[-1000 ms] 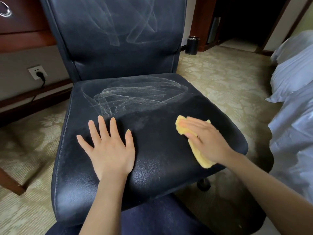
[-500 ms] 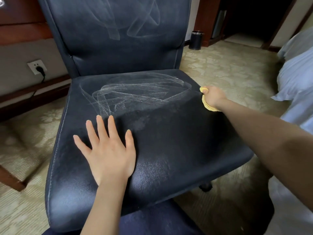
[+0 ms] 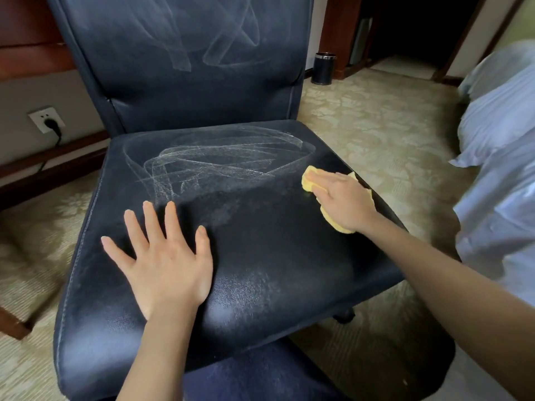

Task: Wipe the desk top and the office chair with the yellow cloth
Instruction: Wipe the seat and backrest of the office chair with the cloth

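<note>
Cloth [image 3: 311, 180] lies flat under the right hand [image 3: 346, 201], fingers [image 3: 324, 183] straight and pressing it; dusty streaks [image 3: 217, 166] on the chair seat [image 3: 275, 256] lie left of them. Left hand [image 3: 168, 270] rests spread wide.

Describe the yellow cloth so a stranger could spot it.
Find the dark blue office chair filling the middle of the view. On the right side of its seat, the right hand presses on a crumpled yellow cloth. It is the only bright yellow thing there.
</note>
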{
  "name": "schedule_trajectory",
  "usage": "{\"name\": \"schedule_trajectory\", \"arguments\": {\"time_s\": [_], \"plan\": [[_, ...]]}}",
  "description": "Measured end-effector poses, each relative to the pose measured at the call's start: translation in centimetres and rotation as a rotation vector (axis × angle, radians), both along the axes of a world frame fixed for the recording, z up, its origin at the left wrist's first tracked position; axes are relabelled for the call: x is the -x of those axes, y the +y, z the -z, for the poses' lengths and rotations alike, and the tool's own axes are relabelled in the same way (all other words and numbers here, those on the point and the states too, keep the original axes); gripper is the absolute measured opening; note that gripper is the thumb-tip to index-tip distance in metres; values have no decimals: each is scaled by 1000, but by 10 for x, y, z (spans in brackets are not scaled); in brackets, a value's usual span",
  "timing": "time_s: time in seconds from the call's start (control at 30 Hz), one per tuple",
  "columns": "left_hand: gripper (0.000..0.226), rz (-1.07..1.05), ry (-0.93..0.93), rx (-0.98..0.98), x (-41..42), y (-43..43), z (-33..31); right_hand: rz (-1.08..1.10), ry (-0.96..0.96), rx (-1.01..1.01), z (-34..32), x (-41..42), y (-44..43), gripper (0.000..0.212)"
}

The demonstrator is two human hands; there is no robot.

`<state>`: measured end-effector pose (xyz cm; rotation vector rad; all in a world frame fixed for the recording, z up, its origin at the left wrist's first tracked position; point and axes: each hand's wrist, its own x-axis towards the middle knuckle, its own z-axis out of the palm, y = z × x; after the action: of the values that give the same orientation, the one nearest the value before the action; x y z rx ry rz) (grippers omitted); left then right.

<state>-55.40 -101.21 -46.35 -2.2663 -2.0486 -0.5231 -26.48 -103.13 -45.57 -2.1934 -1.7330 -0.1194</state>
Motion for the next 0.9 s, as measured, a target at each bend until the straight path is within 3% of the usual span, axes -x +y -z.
{"name": "schedule_trajectory", "arguments": {"time_s": [0.3, 0.37, 0.47, 0.53, 0.6, 0.67, 0.77, 0.9], "plan": [[62, 0, -47, 35, 17, 9, -2, 140, 5, -434, 40, 30, -106, 40], [62, 7, -53, 35, 17, 9, -2, 240, 91, -569, 55, 32, -125, 43], [61, 11, -66, 31, 18, 10, 1, 376, 369, -745, 73, 38, -142, 43], [61, 12, -72, 33, 17, 11, 3, 430, 493, -768, 65, 35, -137, 38], [61, 9, -75, 36, 15, 11, 4, 528, 515, -658, 46, 26, -125, 36], [61, 9, -77, 32, 12, 10, 4, 621, 470, -420, 24, 8, -111, 36], [62, -5, -79, 31, 11, 9, 5, 540, 430, -121, 0, -27, -75, 35], [63, -25, -73, 25, 10, 10, 7, 487, 425, 37, -12, -59, -8, 28]]}}
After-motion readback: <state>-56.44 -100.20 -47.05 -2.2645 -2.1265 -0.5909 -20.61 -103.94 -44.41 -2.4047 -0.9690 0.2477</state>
